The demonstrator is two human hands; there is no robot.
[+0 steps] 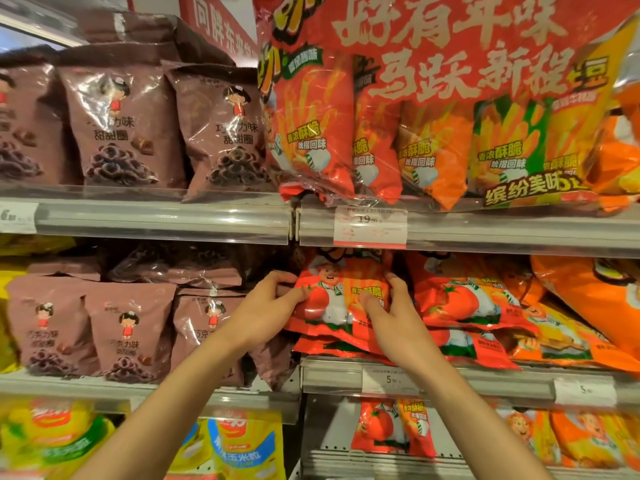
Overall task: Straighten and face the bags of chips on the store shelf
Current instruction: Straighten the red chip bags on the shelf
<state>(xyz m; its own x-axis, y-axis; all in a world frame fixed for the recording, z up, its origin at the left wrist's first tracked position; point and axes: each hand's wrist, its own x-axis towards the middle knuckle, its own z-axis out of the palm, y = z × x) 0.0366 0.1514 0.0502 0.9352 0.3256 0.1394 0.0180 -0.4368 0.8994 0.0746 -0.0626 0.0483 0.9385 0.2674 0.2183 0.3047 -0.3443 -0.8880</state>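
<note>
Left hand (266, 311): fingers (280, 277) are curling behind the left edge of the red glossy tomato-print chip bag (332, 306); their tips are hiding behind it. Right hand (391, 320) is covering part of the bag's yellow lettering. The bag's top is disappearing under the grey metal shelf rail (485, 233). The white-and-red paper price tag (370, 226) is reading 19; its smaller print is blurring out. The large clear-wrapped red multipack of fry snacks (450, 98) is running off the top and right edges. The brown foil ring-snack bag (20, 123) is being cut by the left edge.
</note>
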